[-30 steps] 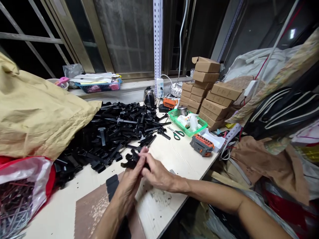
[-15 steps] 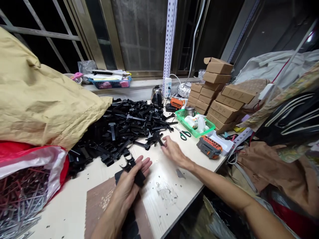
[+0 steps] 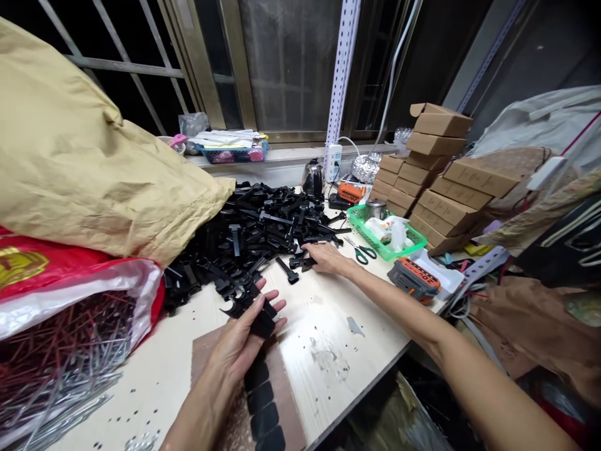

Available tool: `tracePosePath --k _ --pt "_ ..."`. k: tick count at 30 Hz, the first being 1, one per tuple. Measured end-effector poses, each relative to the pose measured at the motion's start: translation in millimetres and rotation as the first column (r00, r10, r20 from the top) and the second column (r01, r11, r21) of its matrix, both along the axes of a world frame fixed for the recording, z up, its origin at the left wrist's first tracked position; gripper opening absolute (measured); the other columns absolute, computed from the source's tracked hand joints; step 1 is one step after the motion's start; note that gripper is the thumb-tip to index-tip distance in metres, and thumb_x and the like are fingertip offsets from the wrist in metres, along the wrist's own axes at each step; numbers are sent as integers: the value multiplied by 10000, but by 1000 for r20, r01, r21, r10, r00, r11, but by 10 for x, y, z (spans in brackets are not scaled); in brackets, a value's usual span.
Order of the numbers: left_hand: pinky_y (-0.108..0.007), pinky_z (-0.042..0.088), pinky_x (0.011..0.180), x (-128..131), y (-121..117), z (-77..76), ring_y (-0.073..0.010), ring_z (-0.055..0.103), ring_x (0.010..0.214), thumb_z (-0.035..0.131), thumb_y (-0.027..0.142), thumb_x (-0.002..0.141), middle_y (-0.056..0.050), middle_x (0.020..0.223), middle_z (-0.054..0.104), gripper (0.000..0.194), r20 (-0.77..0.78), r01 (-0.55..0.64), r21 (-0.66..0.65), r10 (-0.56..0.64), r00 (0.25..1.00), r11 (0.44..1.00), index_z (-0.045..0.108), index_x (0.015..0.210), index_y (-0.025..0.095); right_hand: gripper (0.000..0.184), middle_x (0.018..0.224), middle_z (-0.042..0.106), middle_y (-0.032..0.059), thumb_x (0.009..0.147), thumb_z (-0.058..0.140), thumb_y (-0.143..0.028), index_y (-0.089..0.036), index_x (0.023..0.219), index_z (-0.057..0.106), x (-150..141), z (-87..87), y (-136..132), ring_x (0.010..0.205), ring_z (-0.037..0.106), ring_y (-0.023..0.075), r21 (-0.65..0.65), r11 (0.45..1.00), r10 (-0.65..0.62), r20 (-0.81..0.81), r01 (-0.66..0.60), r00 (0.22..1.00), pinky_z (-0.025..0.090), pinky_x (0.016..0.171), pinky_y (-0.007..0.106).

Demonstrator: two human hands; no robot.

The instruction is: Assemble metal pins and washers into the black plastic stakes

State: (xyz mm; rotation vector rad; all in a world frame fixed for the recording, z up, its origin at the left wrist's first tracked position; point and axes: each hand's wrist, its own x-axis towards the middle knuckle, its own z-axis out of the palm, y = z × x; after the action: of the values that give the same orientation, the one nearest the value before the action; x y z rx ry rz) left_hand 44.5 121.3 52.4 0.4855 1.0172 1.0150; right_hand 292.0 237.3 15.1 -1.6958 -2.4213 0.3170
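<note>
My left hand [image 3: 244,341] is palm up, its thumb pressed over a few black plastic parts [image 3: 260,321] lying across the palm. One of these parts ends in a curved, clip-like hook. Farther off, my right hand [image 3: 326,258] is at the near right edge of a big heap of black plastic parts [image 3: 263,222]. Its fingers are bent together on a part there, and the fingertips are partly hidden. A single T-ended black part [image 3: 287,270] lies on the table between the hands. Below my left hand, black rounded pieces [image 3: 263,401] are lined up on a brown board [image 3: 293,407].
At left are a red-and-white sack [image 3: 145,294] of metal rods and a tan cloth [image 3: 117,181]. To the right stand green-handled scissors [image 3: 364,252], a green basket [image 3: 382,247], an orange-black battery pack [image 3: 414,280] and stacked cardboard boxes [image 3: 451,188].
The view has swung left. My right hand has moved forward to the heap's edge, and a T-ended part now lies apart on the table. My left hand still holds its parts.
</note>
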Motion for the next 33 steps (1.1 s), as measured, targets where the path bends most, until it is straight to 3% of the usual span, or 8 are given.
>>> tracePosePath --k 5,8,13,18,21,23,27,33 --pt "-375 587 724 -51 -62 -16 -243 664 955 703 224 765 -87 1212 619 472 -6 17 64 -17 1000 998 571 1215 275 598 1017 666 90 664 681 -185 -141 1236 513 -5 30 -301 908 616 238 -31 999 -36 -102 33 994 444 789 313" --pt "-326 583 666 -86 -137 -2 -219 681 873 728 239 742 -108 1182 637 484 -67 -60 118 69 995 991 576 1202 229 519 920 657 59 764 608 -253 -121 1250 485 -165 104 -591 765 612 166 -37 998 -55 -213 48 976 455 648 246" --pt "-327 577 723 -87 -300 5 -230 682 905 743 309 734 -126 1157 660 501 17 -170 156 170 985 973 580 1190 179 364 823 592 10 789 586 -280 -156 1131 565 -908 273 -1088 616 525 103 -15 1000 -18 -609 11 793 425 557 213" --pt "-325 507 927 -434 -509 -57 -234 641 1040 831 242 612 -101 1094 699 496 92 -251 194 237 967 948 662 1070 151 339 943 547 72 777 554 -176 -138 1114 565 -1644 411 -1441 774 545 154 92 982 188 -581 -166 792 466 677 261" --pt "-293 532 856 -835 -730 -140 -214 676 925 861 164 515 -94 965 729 477 7 -383 99 385 923 918 697 959 113 306 905 581 48 776 565 -165 -131 1079 585 -1966 492 -1381 696 564 125 -25 852 433 -526 -523 731 452 606 214" --pt "-271 553 743 -1068 -891 -187 -191 684 812 864 182 505 -82 883 733 429 -85 -465 68 470 879 883 701 895 107 147 810 612 20 852 520 -203 -152 921 640 -2224 526 -1195 676 581 115 -49 796 525 -440 -603 729 434 602 195" --pt "-232 526 775 -1332 -1095 -199 -155 672 862 858 213 523 -29 894 730 423 -197 -581 163 603 773 798 699 912 164 246 949 645 64 949 441 -295 -170 924 651 -2909 460 -724 851 631 162 129 927 369 -132 -353 920 449 712 238" --pt "-299 476 938 -1529 -1078 -276 -180 661 962 838 238 565 -28 917 733 407 -248 -607 271 664 706 747 697 942 184 265 1110 586 190 902 411 -80 -96 1050 630 -3680 170 -427 965 635 246 141 946 293 22 -293 956 499 747 345"
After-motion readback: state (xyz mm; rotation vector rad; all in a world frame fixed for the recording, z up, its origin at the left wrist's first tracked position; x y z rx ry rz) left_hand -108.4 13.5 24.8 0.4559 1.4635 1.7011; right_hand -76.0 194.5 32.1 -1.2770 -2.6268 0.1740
